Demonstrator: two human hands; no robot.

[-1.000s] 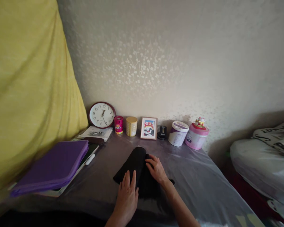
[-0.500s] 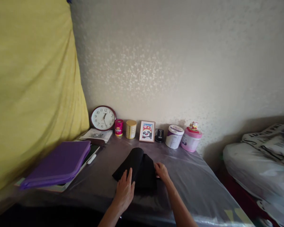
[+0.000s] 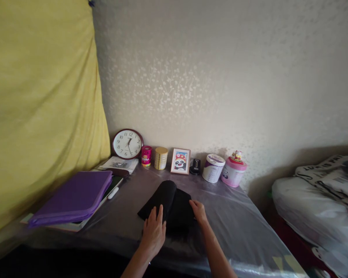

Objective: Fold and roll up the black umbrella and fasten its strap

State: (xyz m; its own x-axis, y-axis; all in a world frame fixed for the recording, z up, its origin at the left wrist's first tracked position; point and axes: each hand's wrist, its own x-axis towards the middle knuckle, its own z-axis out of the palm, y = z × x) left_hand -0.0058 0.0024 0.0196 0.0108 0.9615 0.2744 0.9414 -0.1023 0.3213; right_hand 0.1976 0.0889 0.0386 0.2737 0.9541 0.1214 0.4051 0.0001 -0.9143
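Note:
A black folded cloth (image 3: 161,199) lies on the table in front of me, its left part bulging up in a rounded fold and its right part flatter. My left hand (image 3: 154,231) rests on the near left side of the cloth, fingers stretched out and lying on it. At the right edge, my right hand (image 3: 198,211) has its fingers closed on the cloth's border. The thumb of that hand is partly hidden, and whether the black piece is a plain cloth or a bag cannot be told.
Left of the cloth, a purple folded fabric item (image 3: 72,197) lies on boards beside a white pen-like object (image 3: 113,193). Along the wall stand a clock (image 3: 128,144), a pink can (image 3: 146,156), a yellow can (image 3: 161,158), a picture frame (image 3: 180,161) and lidded tubs (image 3: 213,168).
My right hand has drawn the cloth's right edge slightly outward, so that side spreads a little wider. My left hand stays in nearly the same place on the cloth.

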